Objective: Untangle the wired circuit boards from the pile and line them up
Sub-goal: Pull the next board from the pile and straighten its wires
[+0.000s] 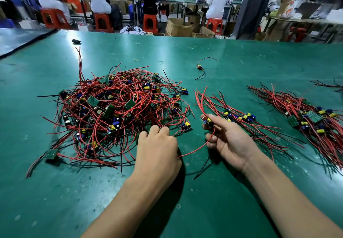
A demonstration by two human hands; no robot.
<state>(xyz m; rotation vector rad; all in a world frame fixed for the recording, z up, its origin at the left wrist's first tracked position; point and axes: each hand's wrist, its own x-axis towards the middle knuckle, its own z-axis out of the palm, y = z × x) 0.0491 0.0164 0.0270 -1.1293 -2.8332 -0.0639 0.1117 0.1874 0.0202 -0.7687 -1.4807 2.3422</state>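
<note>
A tangled pile [115,111] of small green circuit boards with red and black wires lies on the green table [55,200], left of centre. My left hand [157,150] sits at the pile's near right edge, fingers curled into the wires there. My right hand [224,139] pinches one small board [207,121] with a yellow part; its red wire loops down toward my left hand. Just right of it lies a short row of lined-up boards [239,117], and a longer row [311,120] lies further right.
A single wired board [199,67] lies alone toward the far middle of the table. A small yellow ring [136,60] and a dark object [76,41] lie further back. Beyond the table's far edge, people sit on orange stools beside cardboard boxes.
</note>
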